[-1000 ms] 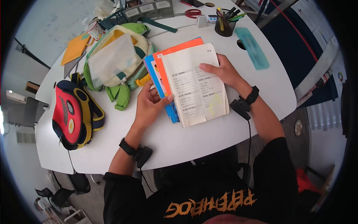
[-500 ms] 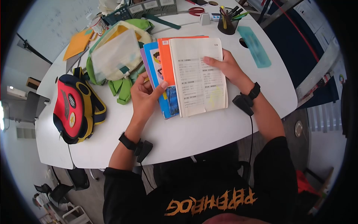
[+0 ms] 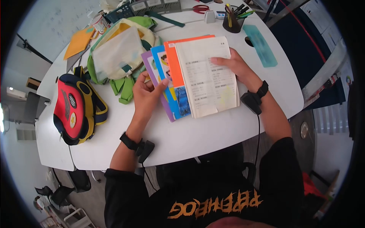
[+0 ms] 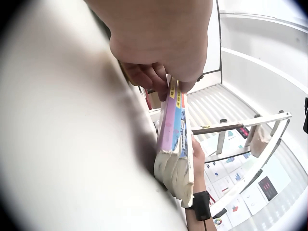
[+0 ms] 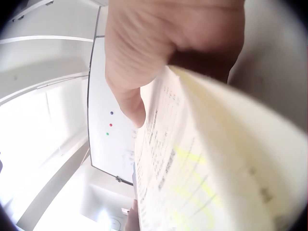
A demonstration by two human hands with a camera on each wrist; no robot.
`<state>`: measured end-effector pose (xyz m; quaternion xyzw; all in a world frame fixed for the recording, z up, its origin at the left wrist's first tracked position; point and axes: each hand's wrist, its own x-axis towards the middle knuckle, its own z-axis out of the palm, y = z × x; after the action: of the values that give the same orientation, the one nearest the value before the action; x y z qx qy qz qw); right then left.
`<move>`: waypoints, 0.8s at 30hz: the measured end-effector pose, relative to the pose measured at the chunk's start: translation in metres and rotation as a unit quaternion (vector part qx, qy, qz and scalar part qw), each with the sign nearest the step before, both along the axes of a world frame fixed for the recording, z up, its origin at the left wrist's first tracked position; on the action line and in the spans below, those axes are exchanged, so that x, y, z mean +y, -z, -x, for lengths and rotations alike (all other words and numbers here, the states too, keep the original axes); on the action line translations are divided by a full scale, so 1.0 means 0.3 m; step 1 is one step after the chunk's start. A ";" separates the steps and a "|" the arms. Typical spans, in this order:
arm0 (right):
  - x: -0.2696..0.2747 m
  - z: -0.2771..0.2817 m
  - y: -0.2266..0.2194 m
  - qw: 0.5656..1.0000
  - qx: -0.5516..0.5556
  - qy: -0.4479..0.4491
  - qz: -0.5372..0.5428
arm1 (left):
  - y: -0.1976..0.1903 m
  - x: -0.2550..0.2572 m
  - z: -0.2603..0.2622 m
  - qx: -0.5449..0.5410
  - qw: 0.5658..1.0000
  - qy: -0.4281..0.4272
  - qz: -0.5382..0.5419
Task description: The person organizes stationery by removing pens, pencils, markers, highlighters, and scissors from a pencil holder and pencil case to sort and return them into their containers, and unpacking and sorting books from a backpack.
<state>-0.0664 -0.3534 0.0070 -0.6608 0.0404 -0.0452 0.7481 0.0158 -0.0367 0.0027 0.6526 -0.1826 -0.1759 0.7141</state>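
A fanned stack of books lies between my two hands over the white table. On top is a book with a printed contents page [image 3: 207, 79], marked with yellow highlighter at its lower right. An orange book [image 3: 174, 62], a blue book [image 3: 176, 102] with a cartoon figure and a purple book [image 3: 149, 62] stick out to its left. My left hand [image 3: 146, 95] pinches the left edges of the blue and purple books, thumb on the blue cover. With its thumb on the printed page, my right hand [image 3: 238, 66] grips the right edge; its other fingers are hidden behind.
On the left lies a red backpack [image 3: 72, 102] with navy and yellow trim. A green and cream bag [image 3: 118, 55] sits behind the books, near an orange envelope [image 3: 79, 42]. A pen holder [image 3: 232, 23], a teal case [image 3: 260, 47] and red-handled scissors [image 3: 200, 8] are farther back.
The books have spread wider: the top book has shifted right with my right hand, and more of the blue and purple covers shows on the left. My left hand has moved slightly left and away.
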 end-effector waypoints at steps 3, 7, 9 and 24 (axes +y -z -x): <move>0.009 0.006 -0.024 0.999 -0.017 0.024 -0.029 | -0.003 -0.013 0.014 -0.043 0.999 0.007 0.016; -0.057 0.023 -0.033 0.998 0.056 -0.035 -0.021 | -0.005 -0.013 0.027 -0.028 0.997 0.074 0.014; -0.079 0.009 -0.034 1.000 0.027 -0.012 -0.008 | 0.001 -0.010 0.020 -0.026 0.996 0.083 0.015; -0.133 0.024 -0.053 0.989 0.138 0.052 0.003 | 0.051 0.038 -0.064 -0.195 0.969 0.042 -0.143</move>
<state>-0.0737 -0.3934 0.0230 -0.6598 0.1771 0.0077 0.7303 0.0349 -0.0255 -0.0127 0.7615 -0.3183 -0.0994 0.5558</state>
